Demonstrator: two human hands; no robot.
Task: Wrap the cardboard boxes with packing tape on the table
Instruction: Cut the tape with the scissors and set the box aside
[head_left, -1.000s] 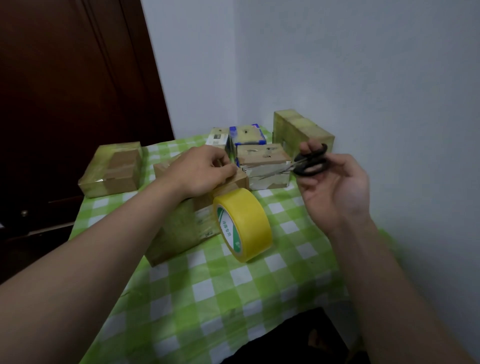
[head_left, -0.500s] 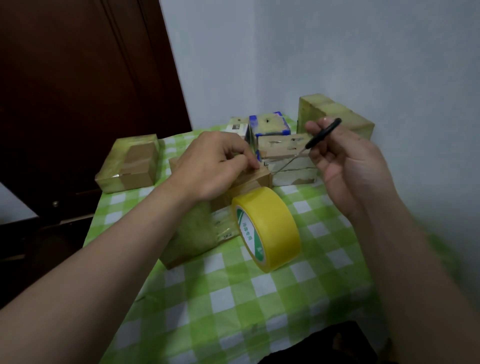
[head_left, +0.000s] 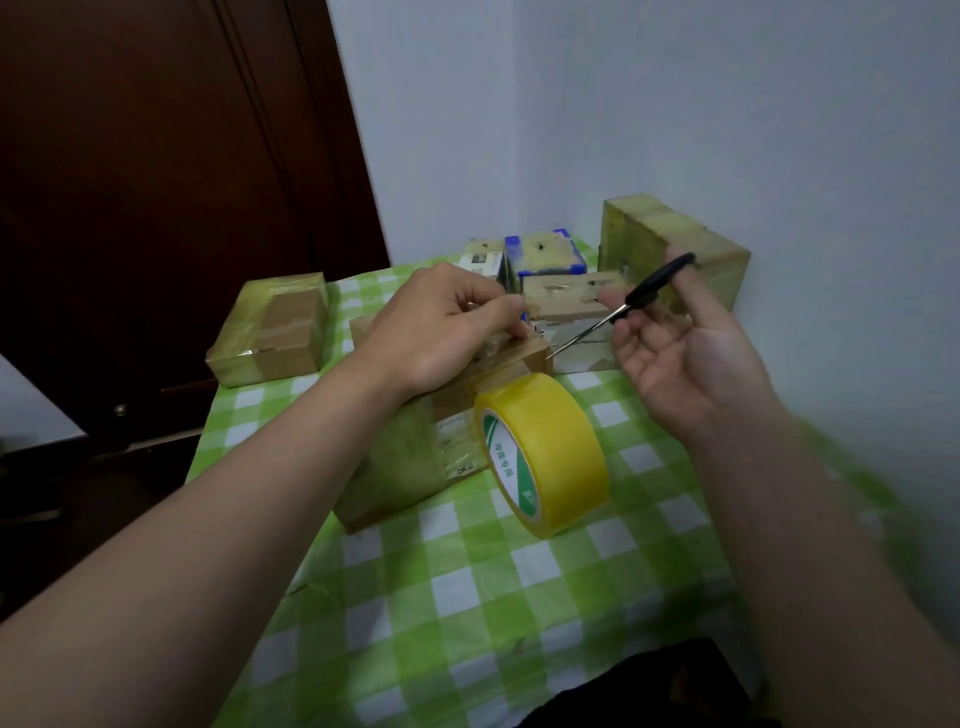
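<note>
Centrally on the green-checked counter (head_left: 519, 597), the left hand (head_left: 447, 332) pinches the top of a cardboard box (head_left: 410, 462); the right hand (head_left: 680, 364) holds black scissors (head_left: 641, 293), tips near its corner. A yellow packing tape roll (head_left: 550, 447) stands on edge against the box.

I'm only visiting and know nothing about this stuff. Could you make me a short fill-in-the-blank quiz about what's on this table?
1. The roll of tape standing on edge is ____ in colour.
2. The right hand holds scissors with ____ handles.
3. The tablecloth is checked in white and ____.
4. The left hand, fingers curled, grips the ____ of the nearest cardboard box.
Missing words: yellow, black, green, top.
</note>
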